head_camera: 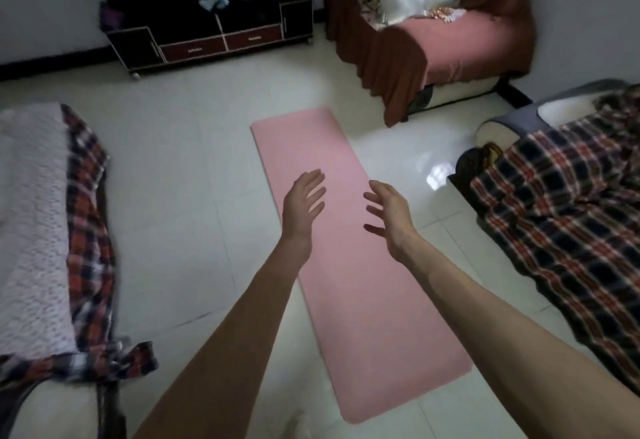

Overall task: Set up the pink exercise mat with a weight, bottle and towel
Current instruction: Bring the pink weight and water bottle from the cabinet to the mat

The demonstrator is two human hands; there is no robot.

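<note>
The pink mat lies flat and unrolled on the pale tiled floor, directly under both outstretched arms. The left hand hangs over the mat's left edge, fingers straight and loosely spread, holding nothing. The right hand hovers above the mat's right side, fingers relaxed and apart, also empty. Whether either hand touches the mat cannot be told. A plaid-covered sofa stands to the right, another plaid cover to the left. A dark cabinet stands against the far wall, beside an armchair with a reddish cover. The mat's long axis runs from the person's feet away toward the armchair, slanting slightly leftward.
</note>
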